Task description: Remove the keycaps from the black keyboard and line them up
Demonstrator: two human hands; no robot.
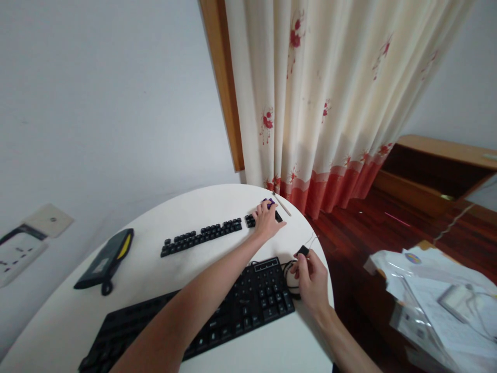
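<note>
My left hand [265, 221] reaches over the far right of the round table, its fingers spread and bent down at a short group of black keycaps [250, 221]. A small purple item [268, 202] shows just beyond its fingertips; whether they touch it I cannot tell. My right hand [312, 277] is closed around a small black keycap puller [303, 250] whose two thin wires point up and away. Below my left forearm lies a black keyboard [267, 298], partly covered by the arm. Rows of loose black keycaps [202, 237] stand behind it.
A thin pale brush [282, 204] lies near the table's far edge. The keyboard's coiled cable [289, 277] sits beside my right hand. A dark case with a yellow patch [106, 259] rests at the left on the white table [155, 280]. Curtains [322, 103] hang behind; papers [438, 300] lie at right.
</note>
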